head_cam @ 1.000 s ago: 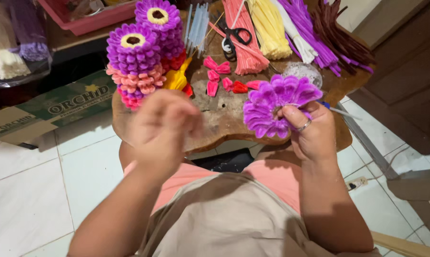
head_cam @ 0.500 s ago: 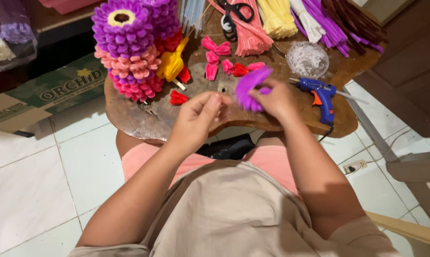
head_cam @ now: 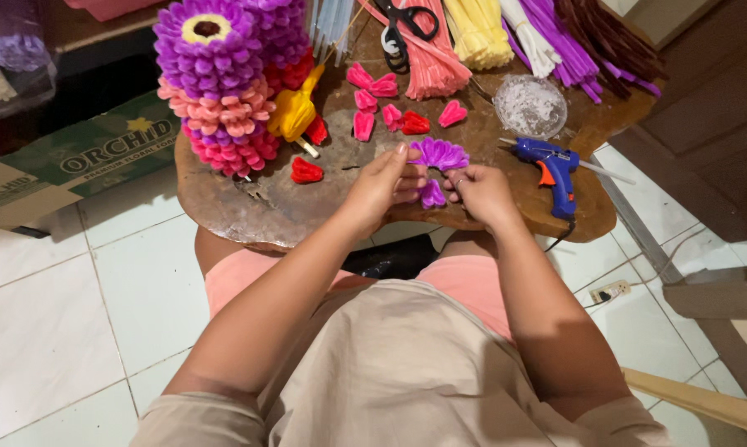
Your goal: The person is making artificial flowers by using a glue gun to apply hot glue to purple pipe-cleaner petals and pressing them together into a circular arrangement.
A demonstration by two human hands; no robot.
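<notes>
Both hands at the table point(head_cam: 249, 217) edge: left hand point(head_cam: 383, 184) and right hand point(head_cam: 481, 189) pinching a purple petal fan point(head_cam: 438, 155), a small loop point(head_cam: 431, 195) between fingertips. Best kept pinched low, folds aligned, seemingly clear of the glue gun point(head_cam: 555, 170).

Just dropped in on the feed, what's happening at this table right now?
A seated person is working a purple petal fan at the near edge of a round wooden table. The left hand and right hand both pinch it between the fingers. A blue glue gun lies just to the right, loose pink petals sit behind, and stacked finished flowers stand at the left.
</notes>
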